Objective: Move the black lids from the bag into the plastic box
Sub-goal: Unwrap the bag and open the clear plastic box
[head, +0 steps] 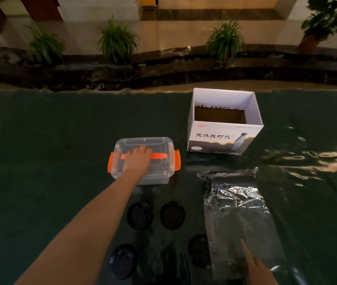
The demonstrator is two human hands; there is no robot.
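A clear plastic box (164, 168) with orange latches and an orange handle stands closed in the middle of the dark table. My left hand (136, 161) lies flat on its lid over the handle. Several black round lids lie loose on the table: one (140, 215), another (172, 215), a third (123, 261), and one (199, 250) partly under the bag's edge. The clear plastic bag (237, 219) lies flat to the right. My right hand (260, 268) rests on the bag's near end with a finger stretched out.
An open white cardboard box (225, 138) with printed text stands behind the bag. The table has a dark green cover (40, 161). Beyond its far edge runs a dark stone ledge with potted plants (118, 42).
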